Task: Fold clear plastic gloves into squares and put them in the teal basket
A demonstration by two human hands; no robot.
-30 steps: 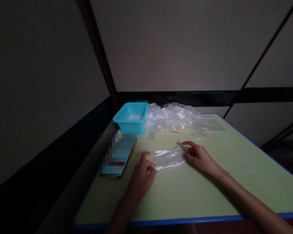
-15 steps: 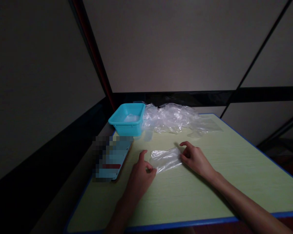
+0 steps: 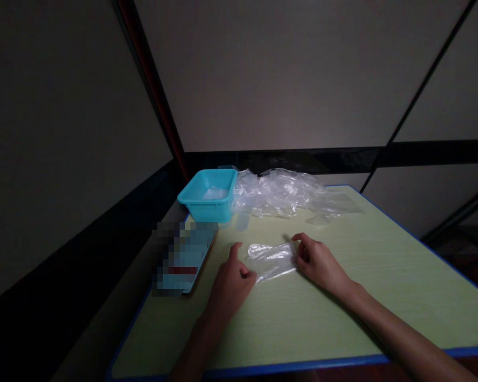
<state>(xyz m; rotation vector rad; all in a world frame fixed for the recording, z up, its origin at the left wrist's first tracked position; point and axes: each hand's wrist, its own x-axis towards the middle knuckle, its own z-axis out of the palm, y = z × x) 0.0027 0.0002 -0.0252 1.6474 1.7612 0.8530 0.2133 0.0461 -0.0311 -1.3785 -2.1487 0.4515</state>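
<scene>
A small clear plastic bag [image 3: 271, 260], flattened and creased, lies on the table between my two hands. At its lower left corner, my left hand [image 3: 234, 280] pinches the film with the thumb against curled fingers, while the index finger sticks out forward. My right hand [image 3: 316, 262] is closed on the bag's right end between thumb and fingers, its index finger bent above the table. The fingertips of both hands partly cover the film's edges.
A turquoise plastic basket [image 3: 211, 210] stands at the back left with something whitish inside. Beside it lies a heap of crumpled clear plastic [image 3: 282, 191]. A phone-like device [image 3: 191, 257], partly pixelated, rests at the left. The table [image 3: 342, 329] has a blue edge and walls behind and left.
My right index finger has shifted slightly and the film's creases look a little different. Both hands stay at the bag's ends; the other things have not moved.
</scene>
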